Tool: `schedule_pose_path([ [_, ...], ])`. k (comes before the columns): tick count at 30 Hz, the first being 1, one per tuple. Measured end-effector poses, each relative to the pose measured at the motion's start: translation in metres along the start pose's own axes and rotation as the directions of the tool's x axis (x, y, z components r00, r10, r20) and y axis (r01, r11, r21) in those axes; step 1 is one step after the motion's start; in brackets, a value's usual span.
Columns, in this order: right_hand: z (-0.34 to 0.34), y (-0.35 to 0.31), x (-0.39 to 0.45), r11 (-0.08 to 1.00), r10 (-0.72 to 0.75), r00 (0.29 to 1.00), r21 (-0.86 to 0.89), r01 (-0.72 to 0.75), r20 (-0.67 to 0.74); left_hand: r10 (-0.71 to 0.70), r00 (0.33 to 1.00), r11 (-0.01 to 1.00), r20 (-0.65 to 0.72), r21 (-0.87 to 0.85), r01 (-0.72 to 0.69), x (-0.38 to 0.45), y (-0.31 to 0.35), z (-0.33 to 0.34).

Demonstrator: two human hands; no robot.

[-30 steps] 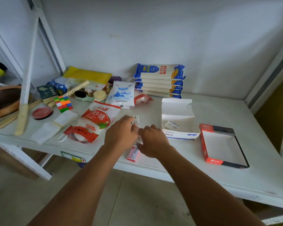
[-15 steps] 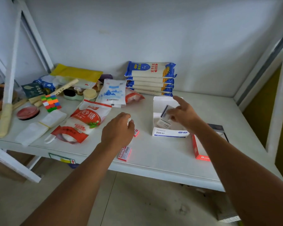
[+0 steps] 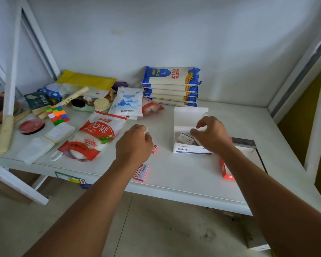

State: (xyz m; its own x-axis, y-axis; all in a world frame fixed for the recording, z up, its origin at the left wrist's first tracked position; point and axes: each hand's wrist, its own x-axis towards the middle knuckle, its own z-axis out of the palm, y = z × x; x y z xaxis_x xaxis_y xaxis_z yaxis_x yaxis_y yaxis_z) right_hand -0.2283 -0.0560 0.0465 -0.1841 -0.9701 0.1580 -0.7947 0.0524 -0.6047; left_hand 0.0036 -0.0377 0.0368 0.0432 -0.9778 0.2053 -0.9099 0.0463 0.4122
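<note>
An open white carton [image 3: 190,115] with blue print stands on the white shelf [image 3: 183,175], its lid flap up. A small white box [image 3: 186,138] lies inside it. My right hand [image 3: 212,137] hovers over the carton's right side, fingers loosely curled and holding nothing, the thumb tip just beside the small box. My left hand [image 3: 134,144] lies knuckles up to the carton's left, fingers curled round a small white item whose edge shows at the fingertips. A small red-and-white box [image 3: 154,148] peeks from under that hand. Another red-and-white box [image 3: 141,172] lies near the shelf's front edge.
A red-sided tray box [image 3: 225,172] sits to the right, partly under my right forearm. Left of my hands lie a red sugar bag [image 3: 98,135], a blue-and-white pouch [image 3: 127,103], a colour cube [image 3: 57,115] and a red lid [image 3: 31,125]. Noodle packs [image 3: 171,86] are stacked at the back wall.
My right hand left my left hand, carried a small white box to the open carton and let it go inside. My left hand stayed in place over the small boxes.
</note>
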Motion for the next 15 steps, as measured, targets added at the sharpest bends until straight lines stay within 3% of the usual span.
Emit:
schedule_pose_path([
  [6,0.063,-0.051,-0.023,0.957,-0.252,0.943,-0.089,0.276,0.220,-0.064,0.997,0.998,-0.031,0.007,0.064,0.002,-0.014,-0.010],
  [9,0.092,-0.072,-0.033,0.902,-0.357,0.906,-0.167,0.397,0.227,-0.065,0.998,0.998,-0.021,0.000,0.065,0.004,-0.020,-0.016],
  [15,0.133,-0.096,-0.042,0.856,-0.349,0.831,-0.213,0.470,0.433,-0.085,0.996,0.996,-0.008,0.017,0.085,0.006,-0.032,-0.019],
])
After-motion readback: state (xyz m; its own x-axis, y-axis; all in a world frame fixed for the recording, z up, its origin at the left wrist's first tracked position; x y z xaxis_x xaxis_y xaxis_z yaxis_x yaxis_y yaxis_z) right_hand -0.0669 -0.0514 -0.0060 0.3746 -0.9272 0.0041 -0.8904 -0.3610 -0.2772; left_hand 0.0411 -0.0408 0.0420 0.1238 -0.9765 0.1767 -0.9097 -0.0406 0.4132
